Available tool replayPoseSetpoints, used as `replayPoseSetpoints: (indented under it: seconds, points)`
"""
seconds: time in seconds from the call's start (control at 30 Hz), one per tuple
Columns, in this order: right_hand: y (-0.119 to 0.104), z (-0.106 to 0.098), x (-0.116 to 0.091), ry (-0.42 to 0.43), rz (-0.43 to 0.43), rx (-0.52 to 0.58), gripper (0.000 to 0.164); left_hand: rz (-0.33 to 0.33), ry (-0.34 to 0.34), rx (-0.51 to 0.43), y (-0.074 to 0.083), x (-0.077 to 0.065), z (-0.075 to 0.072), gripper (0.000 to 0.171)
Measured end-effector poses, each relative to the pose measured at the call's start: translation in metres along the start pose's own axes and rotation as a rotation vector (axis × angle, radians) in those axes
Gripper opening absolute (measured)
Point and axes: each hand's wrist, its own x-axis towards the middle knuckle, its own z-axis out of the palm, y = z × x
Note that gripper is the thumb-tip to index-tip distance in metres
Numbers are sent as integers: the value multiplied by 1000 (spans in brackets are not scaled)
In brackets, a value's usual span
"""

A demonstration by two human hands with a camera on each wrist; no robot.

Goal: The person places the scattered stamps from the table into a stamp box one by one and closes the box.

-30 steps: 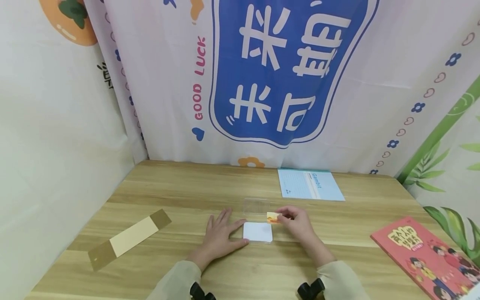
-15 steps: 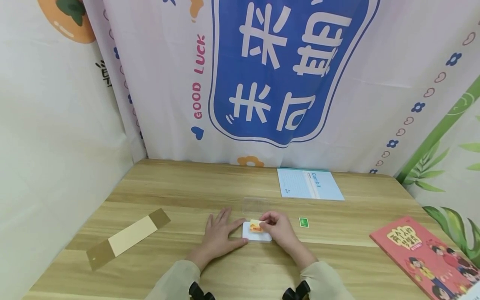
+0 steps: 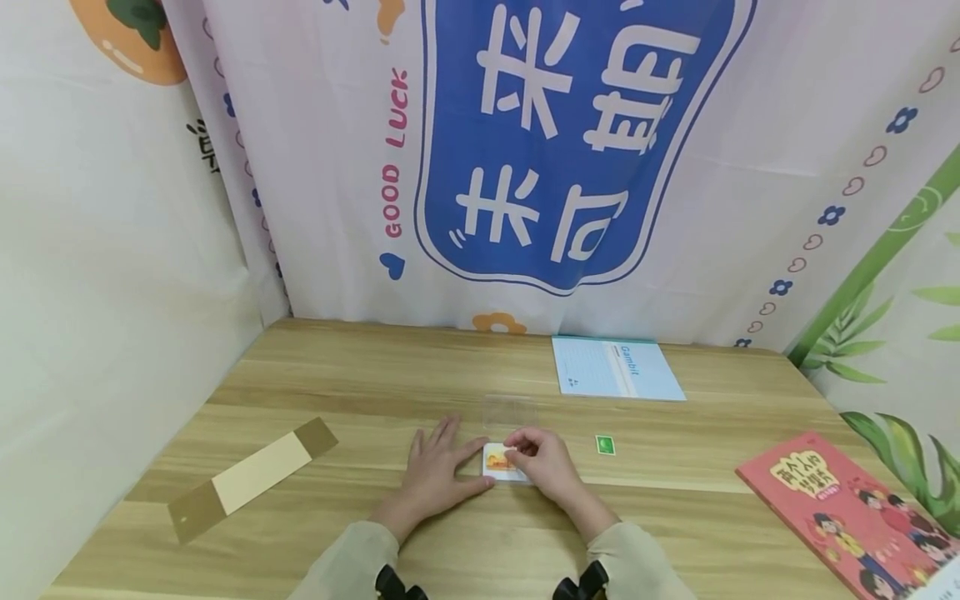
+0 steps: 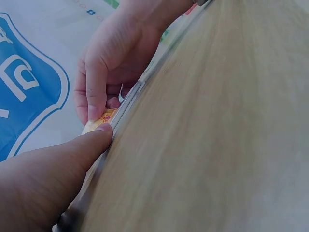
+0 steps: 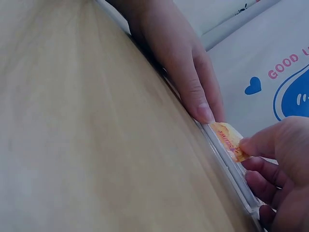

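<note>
In the head view my right hand (image 3: 553, 467) pinches a small orange-and-yellow picture card (image 3: 498, 460) by its right side. That card lies over a white rectangle (image 3: 491, 477) in a thin clear plastic case. My left hand (image 3: 441, 465) rests on the table with fingers spread, its thumb and forefinger touching the case's left edge. In the right wrist view the orange card (image 5: 227, 140) is slightly tilted, between the left thumb (image 5: 205, 113) and the right fingertips (image 5: 245, 144). The left wrist view shows the same orange card (image 4: 105, 116) partly hidden by the left thumb.
The clear lid (image 3: 510, 410) lies behind the white rectangle. A small green card (image 3: 605, 445) is to the right. A blue booklet (image 3: 618, 368) lies at the back, a red book (image 3: 847, 508) at the right, and a tan-and-brown strip (image 3: 258, 475) at the left of the wooden table.
My right hand has carried the orange card left from beside the white rectangle onto it, uncovering the small green card on the table. The left hand has stayed in place.
</note>
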Motion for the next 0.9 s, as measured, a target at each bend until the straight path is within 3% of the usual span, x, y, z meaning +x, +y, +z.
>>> replayPoseSetpoints:
  seconds: [0.6, 0.9]
  points:
    - [0, 0, -2, -14, -92, -163, 8, 7, 11, -5, 0, 0, 0, 61]
    - [1, 0, -2, -6, -99, -175, 6, 12, 13, -14, 1, 0, -1, 60]
